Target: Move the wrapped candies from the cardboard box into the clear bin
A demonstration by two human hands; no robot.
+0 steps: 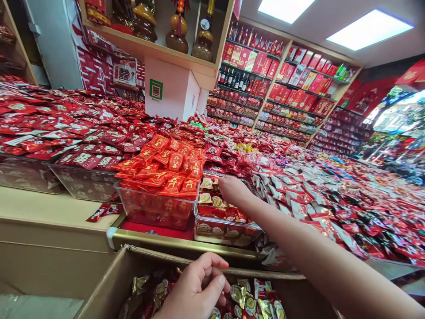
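My right hand [234, 190] reaches over the clear plastic bin [229, 237], above its gold and red wrapped candies [217, 201]. Its fingers point down and away, so they are hidden and I cannot see whether they grip a candy. Closer to me, my left hand [202, 283] is over the cardboard box [102, 283], palm turned inward. Its fingers are loosely curled, the thumb stands apart from them, and nothing shows between. Inside the box lie several gold, red and white wrapped candies [247, 299], partly covered by that hand.
Left of the bin stands a clear container [156, 208] heaped with bright red packets [174, 161]. A gold metal edge [186, 248] separates the display from the box. Piles of white and red packets [292, 190] spread right. Two loose packets [104, 210] lie on the ledge.
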